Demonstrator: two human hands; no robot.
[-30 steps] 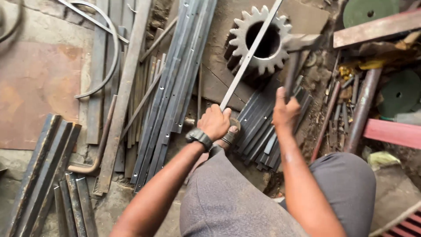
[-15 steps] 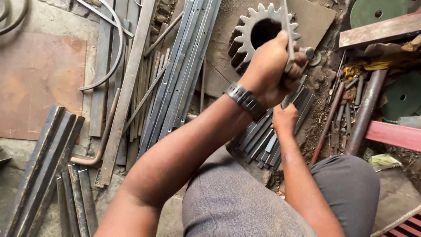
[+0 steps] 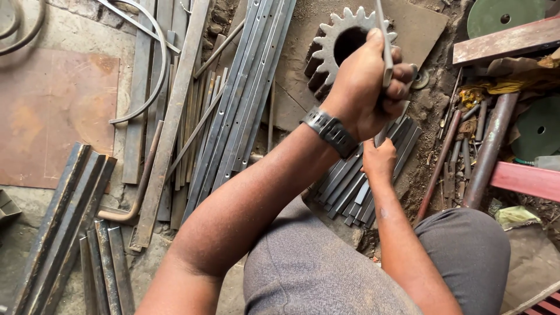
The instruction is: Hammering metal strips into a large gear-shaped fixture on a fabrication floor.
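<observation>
My left hand, with a dark wristband, is raised and closed around a thin flat metal strip that stands nearly upright and runs out of the top of the view. Lower down, my right hand grips the bottom part of the same strip, just above a pile of short flat steel pieces on the ground. A large grey toothed gear lies behind my left hand, partly hidden by it.
Long steel strips and bars lie in bundles at centre left, angle irons at lower left, a rusty sheet at left. Rusty pipe, red bars and green discs crowd the right. My knees fill the foreground.
My left hand has slid up the strip from near the pile to in front of the gear. The strip has swung from leaning to nearly upright. The right hand stayed low.
</observation>
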